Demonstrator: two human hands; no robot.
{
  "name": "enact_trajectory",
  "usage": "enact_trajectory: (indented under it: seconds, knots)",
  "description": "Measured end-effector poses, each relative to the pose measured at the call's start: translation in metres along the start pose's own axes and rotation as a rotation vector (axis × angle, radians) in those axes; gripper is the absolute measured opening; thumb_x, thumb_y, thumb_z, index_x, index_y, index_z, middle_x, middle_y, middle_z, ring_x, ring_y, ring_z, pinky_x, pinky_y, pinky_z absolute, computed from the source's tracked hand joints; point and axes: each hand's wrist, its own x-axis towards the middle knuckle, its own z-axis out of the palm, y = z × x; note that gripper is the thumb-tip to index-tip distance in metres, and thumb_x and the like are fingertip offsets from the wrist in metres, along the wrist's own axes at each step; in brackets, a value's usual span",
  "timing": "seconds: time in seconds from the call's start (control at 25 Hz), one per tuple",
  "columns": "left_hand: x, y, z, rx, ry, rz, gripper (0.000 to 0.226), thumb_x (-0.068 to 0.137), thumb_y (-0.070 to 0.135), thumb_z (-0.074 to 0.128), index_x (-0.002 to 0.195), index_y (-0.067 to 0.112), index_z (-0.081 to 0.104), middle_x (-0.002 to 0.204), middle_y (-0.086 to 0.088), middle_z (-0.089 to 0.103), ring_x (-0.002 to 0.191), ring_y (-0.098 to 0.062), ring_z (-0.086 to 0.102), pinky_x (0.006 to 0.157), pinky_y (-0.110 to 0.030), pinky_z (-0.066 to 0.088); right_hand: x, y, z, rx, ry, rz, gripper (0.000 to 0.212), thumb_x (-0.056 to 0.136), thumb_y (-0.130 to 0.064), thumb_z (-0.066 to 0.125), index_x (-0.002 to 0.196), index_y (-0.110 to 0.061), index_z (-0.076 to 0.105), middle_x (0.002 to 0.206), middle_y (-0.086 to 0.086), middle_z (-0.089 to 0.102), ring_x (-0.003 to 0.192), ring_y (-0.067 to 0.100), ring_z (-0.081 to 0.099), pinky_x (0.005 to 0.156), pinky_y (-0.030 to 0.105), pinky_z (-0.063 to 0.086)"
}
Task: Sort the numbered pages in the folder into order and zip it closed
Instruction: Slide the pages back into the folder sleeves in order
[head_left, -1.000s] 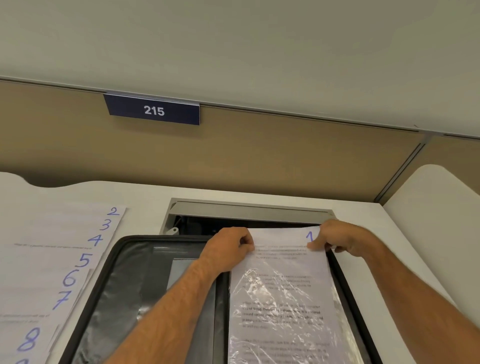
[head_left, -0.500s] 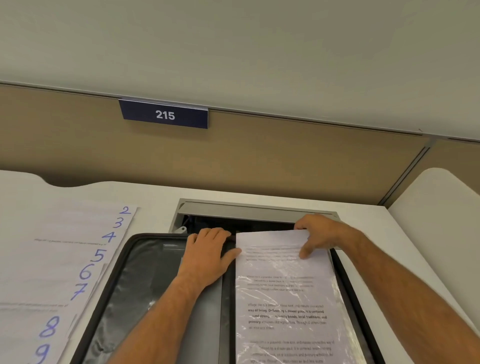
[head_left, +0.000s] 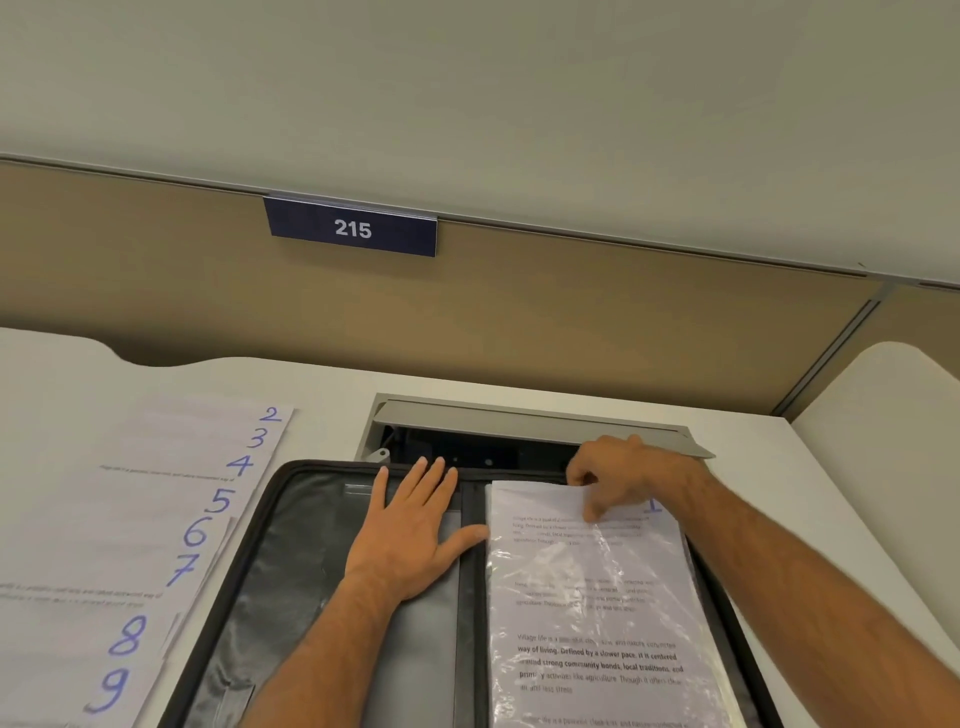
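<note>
A black zip folder (head_left: 291, 525) lies open on the white desk. In its right half lies a printed page in a glossy plastic sleeve (head_left: 592, 613), marked 1 in blue at its top right corner. My left hand (head_left: 415, 530) rests flat, fingers spread, on the folder's left half, its thumb touching the sleeve's left edge. My right hand (head_left: 623, 473) is at the sleeve's top edge, fingers curled down and pressing on the page. Left of the folder several pages (head_left: 156, 519) are fanned out, numbered 2 to 9 in blue.
Behind the folder a grey cable hatch (head_left: 519, 421) in the desk stands open. A tan partition with a blue 215 plate (head_left: 353, 228) backs the desk. A second white desk surface (head_left: 883, 415) sits to the right.
My left hand let go of the page's top edge and moved to lie flat on the folder's left half. The page settled lower into the right half, and my right hand shifted along its top.
</note>
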Motion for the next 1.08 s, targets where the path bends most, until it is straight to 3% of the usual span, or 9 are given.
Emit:
enact_trajectory:
  seconds: [0.16, 0.28, 0.36, 0.48, 0.68, 0.84, 0.92, 1.0, 1.08]
  knots:
    - [0.001, -0.001, 0.003, 0.007, 0.007, -0.003, 0.109, 0.067, 0.091, -0.023, 0.158, 0.033, -0.007, 0.164, 0.011, -0.016, 0.15, -0.01, -0.019, 0.121, -0.052, -0.015, -0.003, -0.01, -0.003, -0.062, -0.091, -0.002, 0.017, 0.089, -0.036, 0.069, 0.101, -0.027, 0.063, 0.109, -0.006, 0.06, 0.1, 0.013, 0.051, 0.095, 0.04, 0.034]
    - [0.001, -0.002, 0.004, 0.011, 0.009, -0.003, 0.109, 0.067, 0.091, -0.022, 0.158, 0.033, -0.007, 0.164, 0.011, -0.016, 0.149, -0.009, -0.021, 0.121, -0.052, -0.016, 0.001, -0.018, 0.004, 0.148, 0.005, -0.063, 0.031, 0.079, -0.04, 0.081, 0.097, -0.031, 0.058, 0.098, -0.015, 0.058, 0.095, 0.008, 0.052, 0.092, 0.039, 0.037]
    - [0.001, -0.002, 0.004, 0.011, 0.012, -0.001, 0.109, 0.067, 0.091, -0.023, 0.158, 0.033, -0.007, 0.163, 0.011, -0.017, 0.149, -0.009, -0.021, 0.121, -0.052, -0.015, 0.004, -0.022, 0.01, 0.223, -0.001, -0.099, 0.023, 0.079, -0.034, 0.082, 0.09, -0.031, 0.063, 0.094, -0.018, 0.062, 0.094, 0.005, 0.054, 0.094, 0.041, 0.039]
    - [0.003, -0.001, 0.004, 0.011, 0.015, 0.001, 0.111, 0.066, 0.091, -0.024, 0.159, 0.033, -0.006, 0.162, 0.011, -0.017, 0.15, -0.01, -0.019, 0.121, -0.053, -0.014, 0.004, -0.025, 0.011, 0.194, -0.069, -0.102, 0.005, 0.086, -0.028, 0.076, 0.09, -0.027, 0.073, 0.097, -0.018, 0.068, 0.101, 0.005, 0.06, 0.095, 0.041, 0.042]
    - [0.002, -0.002, 0.005, 0.003, 0.024, 0.005, 0.112, 0.066, 0.092, -0.023, 0.159, 0.032, -0.005, 0.163, 0.011, -0.016, 0.149, -0.01, -0.02, 0.121, -0.053, -0.015, 0.007, -0.016, 0.009, 0.148, -0.028, -0.023, 0.015, 0.082, -0.038, 0.077, 0.086, -0.024, 0.072, 0.092, -0.012, 0.071, 0.095, 0.01, 0.06, 0.097, 0.045, 0.043]
    - [0.001, -0.002, 0.005, 0.016, 0.025, 0.004, 0.111, 0.066, 0.091, -0.024, 0.159, 0.033, -0.006, 0.162, 0.011, -0.018, 0.15, -0.011, -0.019, 0.121, -0.053, -0.014, 0.002, 0.005, 0.016, 0.073, 0.042, 0.167, 0.037, 0.075, -0.053, 0.076, 0.068, -0.022, 0.057, 0.073, -0.007, 0.057, 0.088, 0.016, 0.055, 0.087, 0.04, 0.035]
    - [0.002, -0.002, 0.005, 0.014, 0.023, 0.005, 0.112, 0.065, 0.092, -0.025, 0.159, 0.033, -0.006, 0.162, 0.011, -0.018, 0.151, -0.011, -0.019, 0.122, -0.053, -0.014, -0.004, 0.021, 0.019, 0.098, 0.005, 0.265, 0.042, 0.069, -0.057, 0.08, 0.065, -0.024, 0.055, 0.07, -0.008, 0.055, 0.081, 0.014, 0.055, 0.078, 0.033, 0.038]
    - [0.002, -0.002, 0.004, 0.008, 0.031, 0.004, 0.112, 0.066, 0.091, -0.024, 0.159, 0.032, -0.004, 0.164, 0.01, -0.016, 0.151, -0.011, -0.019, 0.122, -0.052, -0.013, -0.015, 0.037, 0.022, 0.18, -0.008, 0.306, 0.043, 0.068, -0.05, 0.084, 0.061, -0.023, 0.052, 0.065, -0.007, 0.052, 0.067, 0.011, 0.051, 0.061, 0.024, 0.038]
    - [0.0, -0.002, 0.004, 0.005, 0.06, 0.003, 0.11, 0.069, 0.09, -0.022, 0.159, 0.032, 0.0, 0.165, 0.009, -0.014, 0.151, -0.011, -0.018, 0.123, -0.051, -0.011, -0.026, 0.051, 0.025, 0.327, 0.094, 0.297, 0.044, 0.066, -0.039, 0.089, 0.054, -0.02, 0.052, 0.057, -0.006, 0.05, 0.058, 0.011, 0.048, 0.053, 0.024, 0.036]
